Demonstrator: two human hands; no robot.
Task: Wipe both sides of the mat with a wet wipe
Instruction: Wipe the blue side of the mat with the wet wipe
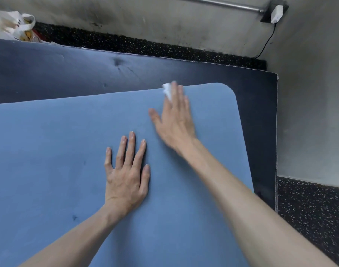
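Observation:
A light blue mat (68, 151) with a rounded far right corner lies flat and fills most of the view. My left hand (126, 174) rests flat on its middle, fingers spread and straight. Near the mat's far edge, my right hand (174, 120) lies flat with straight fingers and presses a white wet wipe (167, 91) onto the mat. Only a corner of the wipe shows beyond the fingertips. The right hand is blurred.
Under the blue mat lies a larger dark navy mat (68, 74) on black speckled floor (309, 209). A grey wall runs behind and to the right, with a white charger (276, 14) and black cable. A white bag (12, 26) sits at the far left.

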